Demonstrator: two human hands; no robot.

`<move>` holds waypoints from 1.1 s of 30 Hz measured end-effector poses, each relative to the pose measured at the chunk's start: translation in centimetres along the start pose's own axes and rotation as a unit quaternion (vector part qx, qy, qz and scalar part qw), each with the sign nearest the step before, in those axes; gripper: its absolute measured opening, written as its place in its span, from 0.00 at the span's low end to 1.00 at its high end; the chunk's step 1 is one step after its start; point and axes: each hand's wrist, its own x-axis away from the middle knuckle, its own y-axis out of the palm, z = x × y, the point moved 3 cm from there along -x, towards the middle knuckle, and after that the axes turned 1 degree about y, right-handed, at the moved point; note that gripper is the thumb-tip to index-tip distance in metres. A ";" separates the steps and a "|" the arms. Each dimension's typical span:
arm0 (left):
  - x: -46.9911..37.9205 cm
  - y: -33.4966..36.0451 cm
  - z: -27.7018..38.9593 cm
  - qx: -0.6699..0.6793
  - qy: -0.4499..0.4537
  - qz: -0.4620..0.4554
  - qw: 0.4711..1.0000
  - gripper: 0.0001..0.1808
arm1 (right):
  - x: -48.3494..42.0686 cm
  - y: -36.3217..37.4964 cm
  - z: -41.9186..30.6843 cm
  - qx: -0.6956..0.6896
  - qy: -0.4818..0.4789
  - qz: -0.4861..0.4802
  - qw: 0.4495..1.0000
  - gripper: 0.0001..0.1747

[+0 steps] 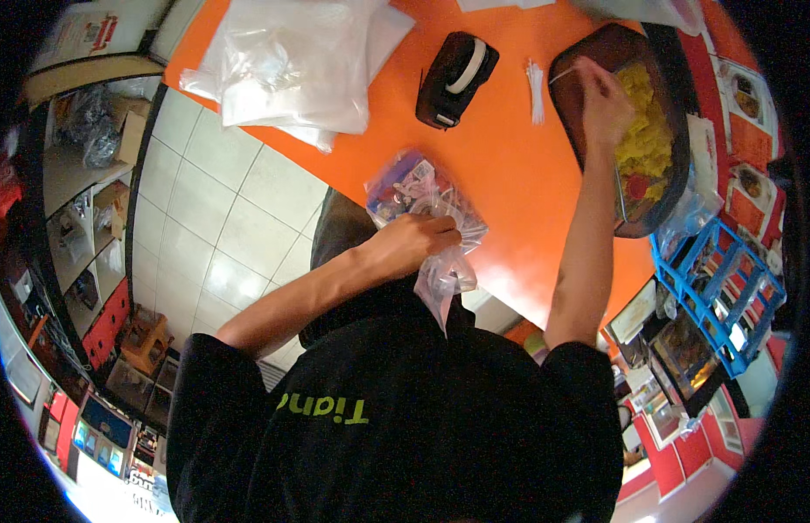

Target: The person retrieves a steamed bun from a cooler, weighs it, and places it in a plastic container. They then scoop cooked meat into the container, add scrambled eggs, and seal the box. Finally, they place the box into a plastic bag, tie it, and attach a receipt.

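Observation:
My left hand [415, 238] is closed around the gathered neck of a clear plastic bag [447, 265]. Colourful printed packets [411, 186] fill the bag's body, which rests at the near edge of the orange table [509, 189]. The bag's loose mouth hangs down toward my black shirt. At the right, my right hand [604, 104] is over a dark tray [565, 124] and pinches a thin white strip [564, 74], apparently a plastic tie. Crumpled yellow material [644, 131] and a small red round piece [636, 187] lie inside that tray.
A stack of clear plastic bags [294, 72] covers the table's left part. Right of it stands a black tape dispenser [457, 78], then a bundle of thin white ties [536, 91]. A blue plastic crate [719, 294] is beyond the right edge. Shelves [84, 176] line the left.

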 end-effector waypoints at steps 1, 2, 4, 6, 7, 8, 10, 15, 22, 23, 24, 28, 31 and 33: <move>0.3 -0.4 0.0 0.017 -0.023 -0.020 0.999 0.18 | 1.6 -1.5 -1.2 -0.048 -0.011 0.048 0.998 0.12; 0.6 -0.7 0.0 0.032 -0.043 -0.041 0.998 0.20 | 3.7 -2.6 -1.7 -0.135 0.137 0.071 0.979 0.11; 0.9 -1.5 0.2 0.034 -0.042 -0.042 0.998 0.23 | 9.0 -4.0 -4.2 -0.274 0.259 0.059 0.924 0.09; 1.0 -1.7 0.5 0.005 -0.019 -0.065 0.998 0.24 | 15.0 -3.7 -7.0 -0.266 0.361 -0.048 0.892 0.08; 1.0 -1.7 0.7 -0.013 -0.010 -0.090 0.996 0.25 | 17.8 -3.3 -8.6 -0.239 0.335 -0.145 0.900 0.07; 0.8 -2.0 1.1 -0.066 0.052 -0.050 0.995 0.26 | 20.0 -3.0 -9.8 -0.255 0.301 -0.219 0.892 0.07; 0.5 -2.5 1.4 -0.138 0.088 0.008 0.986 0.21 | 23.1 -2.7 -11.1 -0.230 0.254 -0.327 0.881 0.07; -0.9 -3.4 0.7 0.040 -0.035 -0.060 0.997 0.19 | 24.6 -2.6 -11.2 -0.255 0.133 -0.275 0.918 0.10; -2.1 -4.1 0.8 0.093 -0.099 -0.138 0.981 0.17 | 27.4 -1.4 -10.0 -0.300 0.102 -0.154 0.936 0.14; -2.0 -4.2 0.8 0.095 -0.121 -0.138 0.978 0.17 | 27.8 -1.2 -9.8 -0.280 0.080 -0.145 0.946 0.14; -1.9 -4.2 0.6 0.065 -0.125 -0.136 0.981 0.16 | 28.2 -1.1 -9.8 -0.276 0.075 -0.133 0.949 0.17; -1.8 -3.9 -0.1 -0.017 -0.127 -0.211 0.969 0.10 | 29.7 -0.7 -11.0 -0.225 0.113 -0.012 0.968 0.20; -1.5 -4.0 -1.2 0.133 -0.292 -0.117 0.940 0.09 | 31.2 0.2 -13.7 -0.241 0.078 0.037 0.967 0.20; -0.9 -3.6 -1.2 0.141 -0.360 -0.100 0.917 0.08 | 32.0 1.3 -15.1 -0.214 0.084 0.037 0.973 0.15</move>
